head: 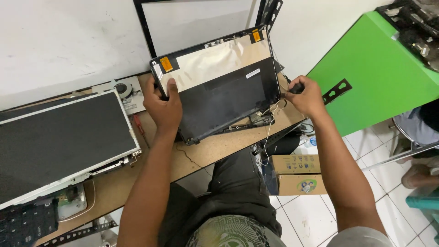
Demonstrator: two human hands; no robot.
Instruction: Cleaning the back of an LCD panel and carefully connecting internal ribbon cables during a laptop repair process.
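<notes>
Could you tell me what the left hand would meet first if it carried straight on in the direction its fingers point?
The left hand points up the left edge of the laptop lid shell. Going on, it would likely meet the orange sticker at the shell's top-left corner first, then the white wall; depth is uncertain.

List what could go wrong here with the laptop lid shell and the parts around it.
1. The lid shell juts past the wooden table edge; the left hand grips one side and the right hand works at the other, so a slip might tip it off.
2. Thin white wires dangle from its hinge corner and may snag or tear.
3. The bare screen panel lies close by and could get knocked.
</notes>
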